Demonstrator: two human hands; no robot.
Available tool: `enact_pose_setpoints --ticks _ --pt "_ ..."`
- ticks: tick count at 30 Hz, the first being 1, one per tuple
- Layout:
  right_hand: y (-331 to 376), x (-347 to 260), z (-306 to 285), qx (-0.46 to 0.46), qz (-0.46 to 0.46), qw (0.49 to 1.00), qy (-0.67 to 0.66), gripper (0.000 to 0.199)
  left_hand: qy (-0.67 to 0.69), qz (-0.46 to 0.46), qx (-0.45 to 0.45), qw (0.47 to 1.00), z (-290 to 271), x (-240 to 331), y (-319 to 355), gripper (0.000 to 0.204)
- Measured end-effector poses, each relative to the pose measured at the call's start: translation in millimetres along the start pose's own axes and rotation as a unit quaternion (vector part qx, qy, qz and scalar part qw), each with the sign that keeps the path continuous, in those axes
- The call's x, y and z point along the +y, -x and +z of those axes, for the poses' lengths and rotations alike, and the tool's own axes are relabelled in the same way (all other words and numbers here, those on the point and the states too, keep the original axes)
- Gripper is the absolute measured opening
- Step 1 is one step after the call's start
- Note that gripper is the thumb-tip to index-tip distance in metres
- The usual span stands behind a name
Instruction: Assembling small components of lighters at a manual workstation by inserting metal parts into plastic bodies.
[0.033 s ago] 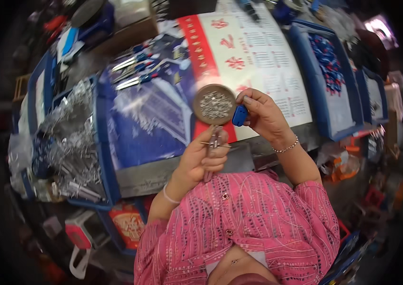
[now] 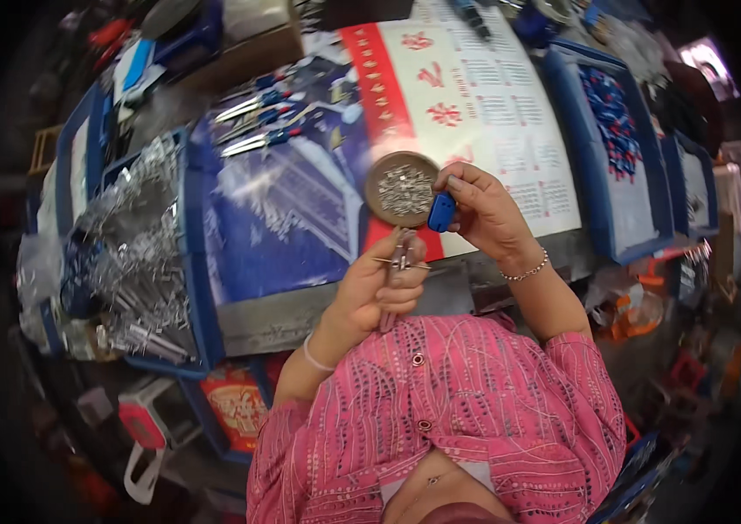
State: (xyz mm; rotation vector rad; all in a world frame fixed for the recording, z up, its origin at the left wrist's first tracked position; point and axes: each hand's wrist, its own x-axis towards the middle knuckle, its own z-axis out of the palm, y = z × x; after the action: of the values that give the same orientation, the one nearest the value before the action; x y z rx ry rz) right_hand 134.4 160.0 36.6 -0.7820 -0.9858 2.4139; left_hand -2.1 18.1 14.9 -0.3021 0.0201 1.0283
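My left hand (image 2: 369, 293) is closed around a narrow metallic piece (image 2: 400, 255) that points up toward the bowl. A thin rod crosses it near the fingertips; its exact kind I cannot make out. To the right, my right hand (image 2: 486, 210) pinches a small blue plastic piece (image 2: 442, 212) with dark holes between thumb and fingers. That piece is beside the right rim of a round brown bowl (image 2: 377, 203), which holds many small silvery metal parts (image 2: 405, 189). More loose metal parts (image 2: 274, 210) lie on the blue sheet to the left of the bowl.
Several tools with blue-and-red handles (image 2: 279, 137) lie at the far left of the table. A blue tray (image 2: 200, 288) of clear and metal pieces stands left; another blue tray (image 2: 650, 237) with blue-and-red parts stands right. A printed calendar sheet (image 2: 497, 113) covers the table's far side.
The table and bowl appear shifted slightly to the right in the picture. Both hands keep the same hold, with the left hand a touch further right.
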Motion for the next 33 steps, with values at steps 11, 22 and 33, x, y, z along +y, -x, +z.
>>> enact_pose_setpoints --ticks 11,22,33 --pt "-29.8 32.9 30.9 -0.070 0.050 0.995 -0.056 0.013 0.033 0.031 -0.028 0.999 -15.9 3.9 24.0 0.036" --pt "-21.9 35.2 38.8 -0.041 0.025 0.997 0.058 0.010 0.044 0.051 0.008 0.998 -10.1 3.0 18.8 0.035" --pt "-6.5 61.2 58.8 0.085 -0.074 0.993 0.042 0.009 0.062 0.090 0.004 0.994 -13.8 0.4 16.2 0.042"
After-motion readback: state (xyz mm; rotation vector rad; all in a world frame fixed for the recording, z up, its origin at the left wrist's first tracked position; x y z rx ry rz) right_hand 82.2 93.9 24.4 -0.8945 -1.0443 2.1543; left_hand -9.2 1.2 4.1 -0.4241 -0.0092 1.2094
